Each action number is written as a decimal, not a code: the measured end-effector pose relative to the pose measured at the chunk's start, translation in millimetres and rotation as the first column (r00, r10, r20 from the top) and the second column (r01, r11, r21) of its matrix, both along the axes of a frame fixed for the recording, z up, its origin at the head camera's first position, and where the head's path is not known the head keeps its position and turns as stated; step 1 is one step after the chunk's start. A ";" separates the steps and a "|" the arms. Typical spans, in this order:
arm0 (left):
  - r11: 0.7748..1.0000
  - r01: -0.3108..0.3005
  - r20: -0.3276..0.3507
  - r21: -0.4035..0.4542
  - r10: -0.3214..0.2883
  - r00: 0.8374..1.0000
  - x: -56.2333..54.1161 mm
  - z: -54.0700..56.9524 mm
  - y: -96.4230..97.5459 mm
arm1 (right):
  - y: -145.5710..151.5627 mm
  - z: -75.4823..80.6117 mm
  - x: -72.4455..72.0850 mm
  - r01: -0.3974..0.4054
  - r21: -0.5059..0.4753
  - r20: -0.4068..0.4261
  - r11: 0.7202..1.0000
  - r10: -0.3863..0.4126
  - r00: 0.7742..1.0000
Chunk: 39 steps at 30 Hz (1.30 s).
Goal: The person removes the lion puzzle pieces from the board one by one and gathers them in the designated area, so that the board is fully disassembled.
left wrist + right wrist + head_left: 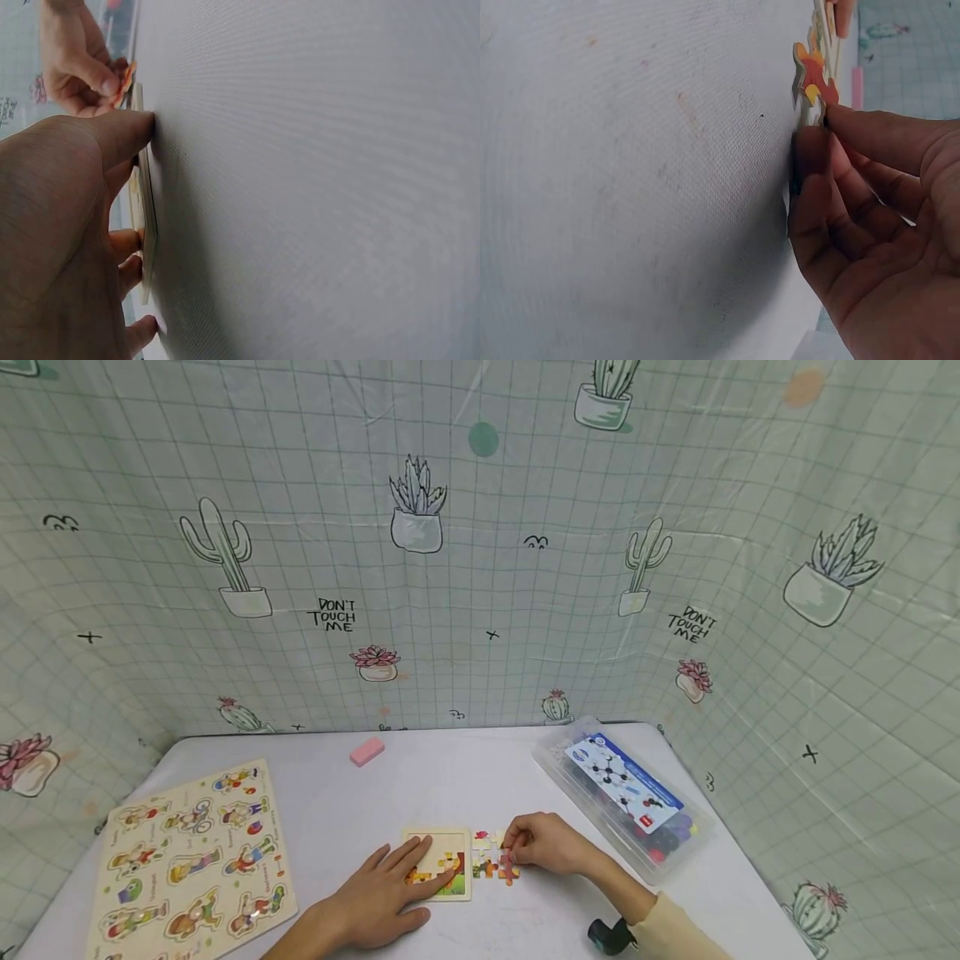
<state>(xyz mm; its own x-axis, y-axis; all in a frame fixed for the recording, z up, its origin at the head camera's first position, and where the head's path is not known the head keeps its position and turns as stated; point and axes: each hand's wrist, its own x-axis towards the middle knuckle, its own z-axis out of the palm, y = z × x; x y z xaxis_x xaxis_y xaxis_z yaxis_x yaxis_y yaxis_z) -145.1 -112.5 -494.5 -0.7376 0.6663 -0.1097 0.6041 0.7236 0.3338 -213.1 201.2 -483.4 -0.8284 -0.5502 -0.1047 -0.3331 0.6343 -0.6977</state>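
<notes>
My left hand (378, 897) lies with spread fingers over a small wooden puzzle tray (468, 860), partly filled with picture pieces. In the left wrist view the thumb (131, 135) is beside the tray's edge. Just right of the tray, a cluster of loose jigsaw pieces (483, 864) lies on the table. My right hand (551, 843) pinches a jigsaw piece (127, 81) between thumb and fingertips, at the right side of that cluster. The fingers hide much of it. An orange and red piece (814, 79) shows beside the fingertips in the right wrist view.
A large wooden peg board with figures (191, 860) lies at the left. A pink block (367, 752) sits toward the back. At the right stands a clear plastic case (622, 793) with a molecule picture label. A black object (609, 937) is near the right forearm.
</notes>
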 end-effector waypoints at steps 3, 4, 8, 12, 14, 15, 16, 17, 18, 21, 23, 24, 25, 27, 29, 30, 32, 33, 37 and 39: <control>1.000 0.004 -0.004 0.011 -0.004 1.000 -0.6 -0.9 -0.4 | -2.1 1.9 0.8 -0.004 0.010 -0.011 1.000 0.005 1.000; 1.000 0.007 -0.012 0.012 -0.007 1.000 -0.9 -1.5 -0.5 | -2.8 2.5 1.0 -0.004 0.016 -0.015 1.000 0.004 1.000; 1.000 0.018 -0.046 0.004 -0.018 0.999 -1.1 -3.8 -1.0 | -5.0 3.8 1.3 -0.001 0.043 -0.035 0.999 0.003 0.999; 1.000 0.018 -0.028 0.013 -0.017 0.999 -0.2 -0.6 -0.9 | -6.0 3.7 1.2 0.000 0.058 -0.052 0.998 0.003 0.999; 1.000 0.015 -0.009 0.019 -0.015 1.000 -0.1 1.0 -0.8 | -6.3 3.1 0.9 0.001 0.063 -0.058 0.998 0.003 0.998; 1.000 0.015 -0.006 0.023 -0.015 1.000 0.2 1.5 -0.7 | -6.3 2.4 0.7 0.001 0.067 -0.061 0.998 0.003 0.998; 1.000 0.016 -0.007 0.021 -0.015 1.000 0.3 1.5 -0.7 | -6.4 2.0 0.4 0.003 0.070 -0.061 0.998 0.001 0.998; 1.000 0.016 -0.008 0.017 -0.016 1.000 0.4 1.6 -0.7 | -6.4 1.6 0.3 0.005 0.075 -0.059 0.997 -0.001 0.998; 1.000 0.017 -0.017 0.014 -0.017 1.000 0.2 0.5 -0.7 | -6.4 1.4 0.2 0.008 0.079 -0.057 0.997 -0.004 0.998; 1.000 0.014 -0.015 0.000 -0.014 1.000 0.1 0.4 0.0 | -6.4 0.5 -0.1 0.017 0.091 -0.053 0.996 -0.012 0.999; 1.000 0.008 -0.004 -0.012 -0.008 1.000 0.2 1.7 0.5 | -6.5 0.9 0.1 0.023 0.094 -0.055 0.995 -0.018 0.998; 1.000 0.003 -0.001 -0.018 -0.003 1.000 0.1 2.2 0.8 | -6.7 0.8 0.1 0.025 0.093 -0.059 0.995 -0.020 0.998; 1.000 0.003 -0.002 -0.019 -0.003 1.000 0.0 1.7 0.7 | -6.8 0.6 0.2 0.029 0.093 -0.067 0.995 -0.022 0.998; 1.000 0.006 -0.020 -0.020 -0.006 1.000 -0.7 -0.8 0.0 | -6.9 0.3 0.6 0.036 0.090 -0.078 0.995 -0.029 0.997; 1.000 0.010 -0.036 -0.017 -0.010 0.999 -1.4 -3.8 -0.5 | -6.9 -0.2 1.1 0.042 0.087 -0.089 0.995 -0.035 0.995; 1.000 0.012 -0.043 -0.015 -0.013 0.999 -2.0 -5.7 -0.9 | -6.7 -0.7 1.2 0.045 0.087 -0.093 0.995 -0.037 0.995; 1.000 0.014 -0.048 -0.013 -0.015 0.999 -2.6 -7.6 -1.2 | -6.6 -1.2 1.3 0.049 0.085 -0.097 0.995 -0.041 0.994; 1.000 0.014 -0.049 -0.015 -0.015 0.999 -2.7 -7.8 -1.2 | -6.6 -1.2 1.4 0.050 0.085 -0.098 0.995 -0.042 0.994; 1.000 0.014 -0.057 -0.015 -0.014 0.998 -2.4 -8.6 -1.3 | -6.8 -1.2 1.4 0.056 0.087 -0.096 0.995 -0.048 0.994; 1.000 0.014 -0.060 -0.015 -0.014 0.998 -2.2 -8.9 -1.3 | -6.9 -1.1 1.6 0.060 0.089 -0.092 0.994 -0.052 0.994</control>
<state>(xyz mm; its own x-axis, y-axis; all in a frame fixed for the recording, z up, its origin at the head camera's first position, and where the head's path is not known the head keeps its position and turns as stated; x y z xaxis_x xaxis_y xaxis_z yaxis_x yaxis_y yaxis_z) -147.3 -113.8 -503.4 -0.7337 0.6752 -0.0755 0.6328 0.7196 0.2859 -211.5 194.3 -484.6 -0.8659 -0.4944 -0.0766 -0.3540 0.7137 -0.6044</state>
